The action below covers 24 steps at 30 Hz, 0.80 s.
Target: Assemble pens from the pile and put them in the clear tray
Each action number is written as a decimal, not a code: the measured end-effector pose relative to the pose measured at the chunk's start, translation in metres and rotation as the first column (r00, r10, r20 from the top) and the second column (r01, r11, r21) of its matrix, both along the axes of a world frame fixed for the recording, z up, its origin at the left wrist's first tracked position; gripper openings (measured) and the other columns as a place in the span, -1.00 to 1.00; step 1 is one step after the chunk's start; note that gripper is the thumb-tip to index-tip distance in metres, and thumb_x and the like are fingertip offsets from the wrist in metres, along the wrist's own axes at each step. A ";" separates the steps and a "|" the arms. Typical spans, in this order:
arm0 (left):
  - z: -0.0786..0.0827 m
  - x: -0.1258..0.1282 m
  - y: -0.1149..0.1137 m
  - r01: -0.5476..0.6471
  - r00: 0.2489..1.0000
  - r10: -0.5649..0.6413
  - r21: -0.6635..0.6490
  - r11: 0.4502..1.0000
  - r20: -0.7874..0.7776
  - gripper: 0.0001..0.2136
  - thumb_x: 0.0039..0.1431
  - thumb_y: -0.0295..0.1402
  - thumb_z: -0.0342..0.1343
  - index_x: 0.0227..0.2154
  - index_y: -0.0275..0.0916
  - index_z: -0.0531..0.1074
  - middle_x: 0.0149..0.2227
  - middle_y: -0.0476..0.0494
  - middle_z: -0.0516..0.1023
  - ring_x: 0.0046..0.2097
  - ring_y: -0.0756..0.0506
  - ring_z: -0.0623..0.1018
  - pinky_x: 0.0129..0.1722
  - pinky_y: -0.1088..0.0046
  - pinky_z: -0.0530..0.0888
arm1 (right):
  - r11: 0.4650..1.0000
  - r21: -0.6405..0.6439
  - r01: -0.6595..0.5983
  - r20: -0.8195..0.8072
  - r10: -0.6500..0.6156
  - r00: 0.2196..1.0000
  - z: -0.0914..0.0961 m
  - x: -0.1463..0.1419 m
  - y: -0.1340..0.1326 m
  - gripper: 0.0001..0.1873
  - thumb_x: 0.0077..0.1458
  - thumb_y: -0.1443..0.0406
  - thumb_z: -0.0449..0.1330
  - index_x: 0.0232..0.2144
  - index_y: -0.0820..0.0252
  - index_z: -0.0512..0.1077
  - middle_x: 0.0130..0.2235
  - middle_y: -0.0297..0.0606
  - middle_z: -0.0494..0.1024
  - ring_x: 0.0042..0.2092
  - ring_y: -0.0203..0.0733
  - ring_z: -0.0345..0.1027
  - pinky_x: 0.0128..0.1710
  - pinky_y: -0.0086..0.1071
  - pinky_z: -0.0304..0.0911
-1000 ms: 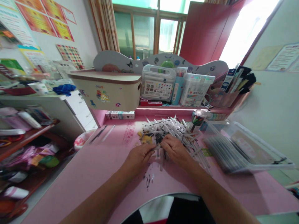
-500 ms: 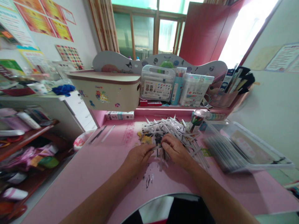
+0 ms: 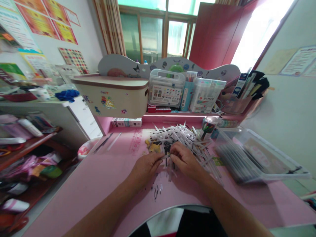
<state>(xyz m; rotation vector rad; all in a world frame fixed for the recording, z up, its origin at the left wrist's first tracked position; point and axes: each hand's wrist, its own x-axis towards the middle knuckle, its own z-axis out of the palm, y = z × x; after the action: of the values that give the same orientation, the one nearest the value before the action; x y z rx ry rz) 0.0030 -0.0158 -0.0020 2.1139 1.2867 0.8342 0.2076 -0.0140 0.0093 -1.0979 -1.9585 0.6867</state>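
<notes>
White plastic stick heap on pink desk, just ahead of both hands; left hand fingers bunched, seemingly pinching at heap's near edge, cannot tell what; right hand fingers curled inward, closer to left than in earlier frame; clear plastic tray right of heap, within reach; black crumbs nearer person than heap.

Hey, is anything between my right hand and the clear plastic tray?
Yes, the pile of white sticks spreads from under your right hand toward the clear plastic tray, so its outer sticks lie in the way.
</notes>
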 end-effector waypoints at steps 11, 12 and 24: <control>-0.002 0.000 0.000 0.017 1.000 -0.017 -0.011 1.000 -0.011 -0.70 0.21 -0.43 0.05 -0.09 -0.17 0.62 -0.12 -0.22 0.67 -0.09 -0.21 0.61 -0.01 0.23 0.48 | 0.999 0.010 0.038 -0.050 -0.037 0.998 0.000 0.001 0.001 -0.90 0.17 0.29 0.07 -0.39 0.13 0.34 -0.35 -0.30 0.37 -0.29 -0.19 0.26 -0.26 -0.30 0.19; 0.000 0.001 0.000 0.012 1.000 -0.012 -0.005 1.000 0.004 -0.71 0.21 -0.42 0.05 -0.10 -0.16 0.61 -0.13 -0.21 0.66 -0.10 -0.20 0.60 -0.02 0.24 0.48 | 0.996 -0.004 0.093 -0.107 -0.093 0.990 0.000 0.002 0.002 -0.89 0.19 0.27 0.07 -0.37 0.13 0.36 -0.36 -0.31 0.37 -0.31 -0.21 0.25 -0.28 -0.32 0.19; 0.012 -0.006 0.006 -0.223 0.917 0.227 -0.051 0.974 0.327 -0.74 0.19 -0.21 0.09 -0.22 -0.22 0.59 -0.29 -0.12 0.49 -0.22 -0.13 0.50 -0.16 0.30 0.45 | 0.839 0.038 0.543 -0.364 -0.494 0.789 -0.005 0.034 0.026 -0.78 0.21 0.14 0.10 -0.22 0.15 0.39 -0.32 -0.29 0.43 -0.34 -0.19 0.27 -0.31 -0.33 0.21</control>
<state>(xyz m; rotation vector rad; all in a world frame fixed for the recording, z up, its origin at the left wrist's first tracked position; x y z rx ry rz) -0.0029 -0.0101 0.0102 1.7385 1.3588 1.2172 0.2412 0.0121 0.0048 -1.2616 -1.2961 0.3901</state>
